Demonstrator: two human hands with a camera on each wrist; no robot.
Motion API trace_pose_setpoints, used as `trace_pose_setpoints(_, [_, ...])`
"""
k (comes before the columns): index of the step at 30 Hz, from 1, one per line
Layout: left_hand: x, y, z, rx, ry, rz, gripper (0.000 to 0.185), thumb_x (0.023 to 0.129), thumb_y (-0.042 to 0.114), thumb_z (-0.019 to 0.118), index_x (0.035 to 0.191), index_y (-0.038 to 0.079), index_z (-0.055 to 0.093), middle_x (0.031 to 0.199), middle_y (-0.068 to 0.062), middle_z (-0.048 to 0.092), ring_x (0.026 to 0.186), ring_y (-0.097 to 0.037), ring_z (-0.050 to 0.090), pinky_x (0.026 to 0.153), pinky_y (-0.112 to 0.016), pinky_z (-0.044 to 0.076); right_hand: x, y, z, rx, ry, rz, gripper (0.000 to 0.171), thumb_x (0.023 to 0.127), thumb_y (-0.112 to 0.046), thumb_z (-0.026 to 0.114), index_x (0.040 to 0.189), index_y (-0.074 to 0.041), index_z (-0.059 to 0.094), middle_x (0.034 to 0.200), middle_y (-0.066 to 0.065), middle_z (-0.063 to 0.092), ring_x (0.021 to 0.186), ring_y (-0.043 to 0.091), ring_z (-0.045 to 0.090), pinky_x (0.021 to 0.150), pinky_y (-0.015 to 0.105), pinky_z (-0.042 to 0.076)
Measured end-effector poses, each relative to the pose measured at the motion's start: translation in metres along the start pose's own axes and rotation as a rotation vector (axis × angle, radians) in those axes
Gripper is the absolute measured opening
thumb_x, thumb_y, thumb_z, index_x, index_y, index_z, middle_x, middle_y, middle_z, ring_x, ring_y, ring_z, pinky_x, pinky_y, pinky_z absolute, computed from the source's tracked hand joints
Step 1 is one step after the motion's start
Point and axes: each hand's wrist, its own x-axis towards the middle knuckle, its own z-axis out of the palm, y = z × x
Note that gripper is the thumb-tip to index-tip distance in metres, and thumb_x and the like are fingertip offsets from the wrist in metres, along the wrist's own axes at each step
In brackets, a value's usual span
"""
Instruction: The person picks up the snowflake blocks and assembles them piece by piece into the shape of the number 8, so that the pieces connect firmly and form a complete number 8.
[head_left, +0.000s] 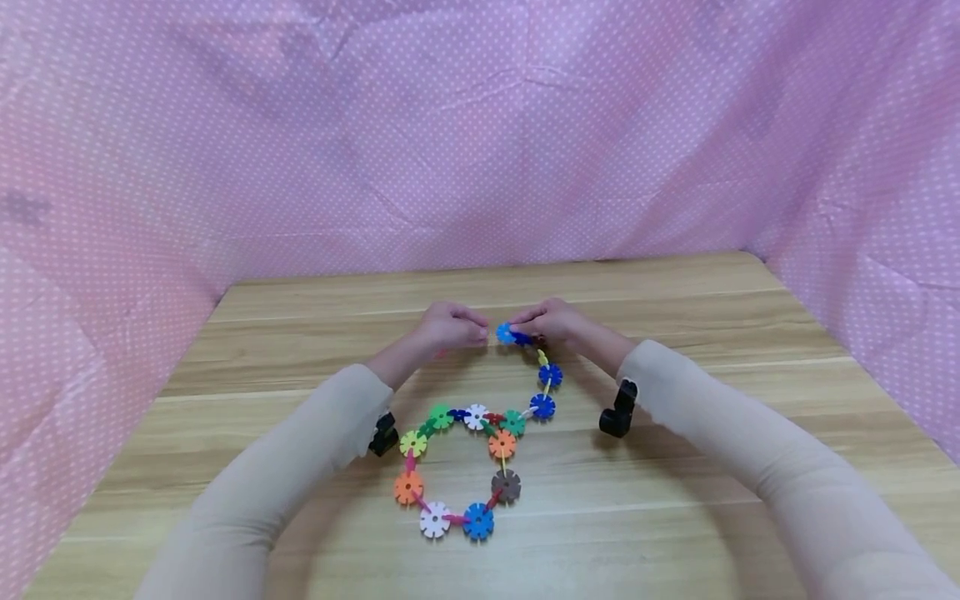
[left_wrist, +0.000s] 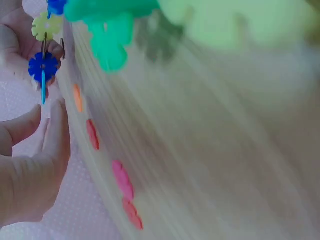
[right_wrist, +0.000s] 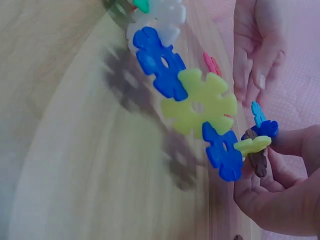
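Near the middle of the wooden counter (head_left: 675, 467) lies a chain of snowflake discs (head_left: 480, 450), flat plastic pieces with notched edges, clipped together in many colours. Part of the chain makes a closed ring closer to the near edge, with orange, grey, blue, white, yellow and green discs in it. From the ring, a short tail of blue and yellow discs runs toward the far edge, up to the 2 hands.

The right hand (head_left: 558, 323) is curled around the far end of that tail. Its fingers and thumb pinch a small cluster there: a dark blue disc, a brown disc (right_wrist: 258, 159) and a yellow-green disc (right_wrist: 252, 145), with a light blue disc (head_left: 506, 333) sticking out at the tip. In the right wrist view the tail stands up off the counter, and bigger blue and yellow discs hang down from the grip.

The left hand (head_left: 450, 327) sits just beside the light blue disc, on its left. Its fingers are loosely bent and its fingertips point at the disc. I cannot tell if they touch it. It does not seem to grip anything.

Some loose pink and orange discs (left_wrist: 122, 179) lie on the counter close to the left hand.

Both arms wear pale sleeves (head_left: 300, 450). Pink cloth with white dots (head_left: 480, 133) hangs around the far edge and both side edges of the counter.
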Motion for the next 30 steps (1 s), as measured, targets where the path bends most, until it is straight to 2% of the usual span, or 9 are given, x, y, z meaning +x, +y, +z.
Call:
trace_pose_setpoints(5, [-0.011, -0.008, -0.019, 0.461, 0.157, 0.171, 0.016, 0.085, 0.006, 0.070, 0.099, 0.000, 0.070, 0.099, -0.016, 0.072, 0.088, -0.024, 0.068, 0.079, -0.029, 0.058, -0.004, 0.004, -0.004, 0.007, -0.009, 0.025, 0.034, 0.095, -0.021, 0.061, 0.125, -0.005, 0.063, 0.119, 0.006, 0.065, 0.089, 0.010, 0.052, 0.076, 0.021, 0.045])
trace_pose_setpoints(8, [-0.019, -0.015, -0.026, 0.631, 0.179, 0.183, 0.012, 0.083, 0.007, 0.072, 0.093, -0.001, 0.070, 0.093, -0.015, 0.071, 0.083, -0.023, 0.065, 0.073, -0.028, 0.057, -0.006, 0.007, -0.007, 0.007, -0.013, 0.041, 0.035, 0.097, -0.023, 0.058, 0.126, -0.005, 0.062, 0.126, 0.009, 0.062, 0.092, 0.012, 0.052, 0.079, 0.023, 0.044])
trace_pose_setpoints(10, [-0.025, -0.020, -0.029, 0.704, 0.183, 0.155, 0.012, 0.082, 0.009, 0.074, 0.088, 0.000, 0.070, 0.089, -0.013, 0.069, 0.079, -0.021, 0.062, 0.070, -0.028, 0.055, -0.007, 0.010, -0.009, 0.013, -0.008, 0.049, 0.034, 0.097, -0.023, 0.058, 0.126, -0.005, 0.062, 0.124, 0.008, 0.063, 0.093, 0.013, 0.052, 0.080, 0.024, 0.044])
trace_pose_setpoints(15, [-0.032, -0.031, -0.032, 0.795, 0.210, 0.138, 0.016, 0.079, 0.013, 0.078, 0.082, 0.001, 0.067, 0.083, -0.011, 0.067, 0.073, -0.019, 0.055, 0.064, -0.026, 0.048, -0.010, 0.014, -0.011, 0.002, -0.011, 0.043, 0.035, 0.095, -0.024, 0.060, 0.124, -0.005, 0.063, 0.104, -0.002, 0.064, 0.091, 0.011, 0.052, 0.079, 0.023, 0.045])
trace_pose_setpoints(19, [-0.030, -0.035, -0.031, 0.805, 0.223, 0.149, 0.020, 0.081, 0.014, 0.077, 0.093, 0.000, 0.070, 0.094, -0.014, 0.070, 0.080, -0.021, 0.059, 0.071, -0.030, 0.053, -0.010, 0.016, -0.011, 0.009, -0.017, 0.045, 0.035, 0.095, -0.024, 0.061, 0.123, -0.004, 0.064, 0.098, -0.005, 0.064, 0.088, 0.011, 0.052, 0.080, 0.025, 0.047])
trace_pose_setpoints(22, [-0.028, -0.036, -0.031, 0.819, 0.213, 0.153, 0.027, 0.082, 0.014, 0.075, 0.104, -0.001, 0.070, 0.102, -0.015, 0.070, 0.089, -0.024, 0.062, 0.079, -0.034, 0.056, -0.012, 0.016, -0.011, 0.022, -0.032, 0.041, 0.036, 0.095, -0.023, 0.060, 0.126, -0.003, 0.062, 0.115, 0.004, 0.065, 0.100, 0.014, 0.054, 0.094, 0.033, 0.050])
trace_pose_setpoints(25, [-0.027, -0.035, -0.031, 0.829, 0.204, 0.155, 0.028, 0.083, 0.012, 0.074, 0.107, -0.001, 0.069, 0.106, -0.016, 0.070, 0.095, -0.027, 0.064, 0.083, -0.036, 0.057, -0.014, 0.015, -0.010, 0.052, -0.046, 0.038, 0.038, 0.096, -0.021, 0.059, 0.128, -0.001, 0.059, 0.135, 0.013, 0.058, 0.119, 0.023, 0.053, 0.111, 0.043, 0.042])
trace_pose_setpoints(27, [-0.026, -0.035, -0.031, 0.823, 0.204, 0.154, 0.023, 0.083, 0.010, 0.074, 0.102, -0.001, 0.069, 0.102, -0.016, 0.070, 0.092, -0.026, 0.064, 0.080, -0.035, 0.057, -0.015, 0.015, -0.010, 0.069, -0.054, 0.039, 0.039, 0.096, -0.020, 0.059, 0.129, 0.000, 0.057, 0.141, 0.016, 0.053, 0.129, 0.028, 0.049, 0.116, 0.046, 0.036])
trace_pose_setpoints(30, [-0.025, -0.034, -0.030, 0.791, 0.207, 0.147, 0.012, 0.083, 0.008, 0.073, 0.091, 0.000, 0.069, 0.093, -0.014, 0.069, 0.083, -0.023, 0.062, 0.072, -0.029, 0.055, -0.016, 0.016, -0.008, 0.070, -0.050, 0.038, 0.039, 0.096, -0.021, 0.059, 0.129, -0.001, 0.058, 0.142, 0.016, 0.052, 0.133, 0.031, 0.046, 0.116, 0.047, 0.035])
